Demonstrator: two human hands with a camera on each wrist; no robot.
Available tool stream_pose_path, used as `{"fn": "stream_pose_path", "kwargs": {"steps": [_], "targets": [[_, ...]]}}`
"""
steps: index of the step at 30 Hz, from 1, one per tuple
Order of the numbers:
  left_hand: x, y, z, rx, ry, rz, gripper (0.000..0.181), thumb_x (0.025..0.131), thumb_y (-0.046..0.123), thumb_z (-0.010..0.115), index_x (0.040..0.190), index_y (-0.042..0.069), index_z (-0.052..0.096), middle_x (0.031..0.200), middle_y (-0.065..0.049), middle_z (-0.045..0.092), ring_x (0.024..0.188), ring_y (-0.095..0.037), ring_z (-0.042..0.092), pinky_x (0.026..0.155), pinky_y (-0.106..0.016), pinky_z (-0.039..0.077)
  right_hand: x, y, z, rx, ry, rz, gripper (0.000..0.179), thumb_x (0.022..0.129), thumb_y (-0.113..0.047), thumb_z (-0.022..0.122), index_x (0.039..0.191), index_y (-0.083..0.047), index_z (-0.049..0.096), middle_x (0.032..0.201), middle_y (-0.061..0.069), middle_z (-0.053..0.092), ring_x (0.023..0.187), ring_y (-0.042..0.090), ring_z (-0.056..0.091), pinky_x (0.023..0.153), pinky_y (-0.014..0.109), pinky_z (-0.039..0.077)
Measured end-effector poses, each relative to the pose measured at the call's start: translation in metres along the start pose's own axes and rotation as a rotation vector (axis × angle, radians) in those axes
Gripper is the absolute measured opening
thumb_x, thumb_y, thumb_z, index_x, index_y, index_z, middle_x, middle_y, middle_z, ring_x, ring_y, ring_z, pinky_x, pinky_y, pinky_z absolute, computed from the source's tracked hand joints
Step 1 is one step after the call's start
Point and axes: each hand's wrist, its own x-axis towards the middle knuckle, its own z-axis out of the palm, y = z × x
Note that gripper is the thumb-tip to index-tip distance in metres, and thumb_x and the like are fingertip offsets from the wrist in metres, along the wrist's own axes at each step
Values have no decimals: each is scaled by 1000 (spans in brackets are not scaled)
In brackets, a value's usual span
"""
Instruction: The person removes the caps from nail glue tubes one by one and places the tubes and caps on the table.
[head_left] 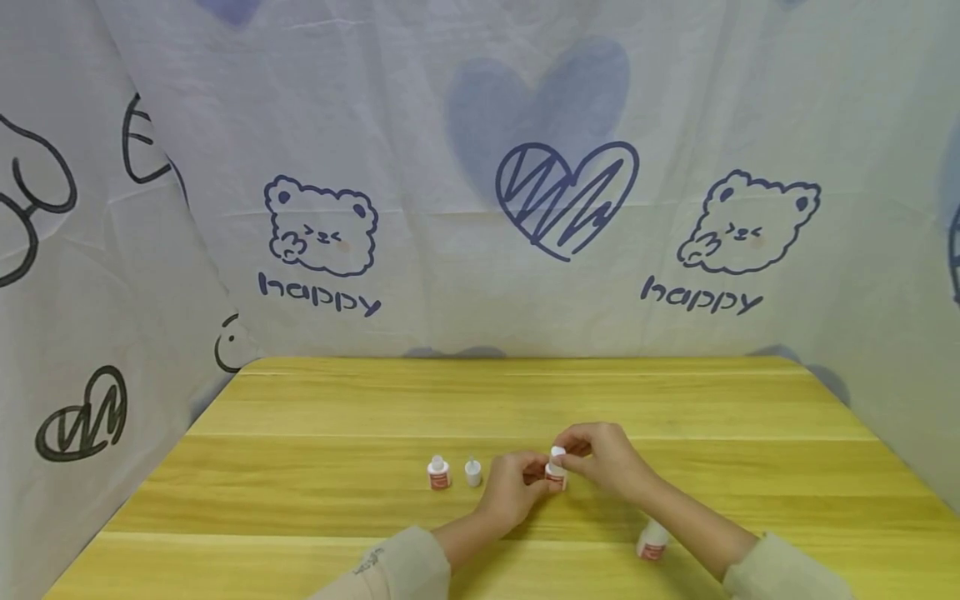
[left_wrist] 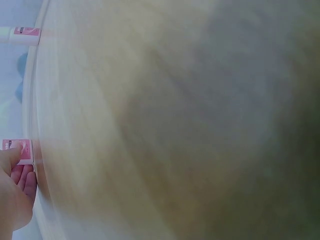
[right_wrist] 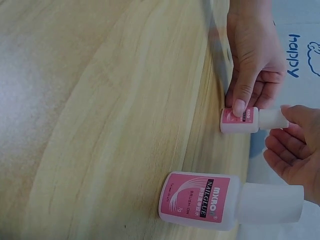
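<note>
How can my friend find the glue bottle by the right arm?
On the wooden table, look by the right forearm. A white bottle with a pink label is there. It stands capped and untouched, unlike the held bottle and the open one.

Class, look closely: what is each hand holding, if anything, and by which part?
Both hold one small white bottle: the left hand pinches its labelled body; the right hand grips its white cap.

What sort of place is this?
Probably a screened-off indoor work area: a wood-grain table, printed cloth hung behind it, and a nail glue bottle standing on the table.
</note>
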Motion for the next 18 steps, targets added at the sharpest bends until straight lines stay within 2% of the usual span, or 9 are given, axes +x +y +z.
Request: {"fn": "stream_pose_path", "kwargs": {"steps": [9,18], "targets": [[1,-1,1,-34,1,-15,19,76,2,73,93,-5,69,85,-16,72,78,-20,69,66,-13,52,1,0,1,-17,22,0,10,80,-10,71,85,-1,69,78,6,70,71,10,61,63,17,50],[1,-1,2,-18,-1,-13,19,75,2,73,92,-5,69,85,-16,72,78,-21,69,66,-13,52,1,1,3,-21,49,0,7,79,-9,72,79,-3,68,73,4,68,65,5,56,58,17,48]]}}
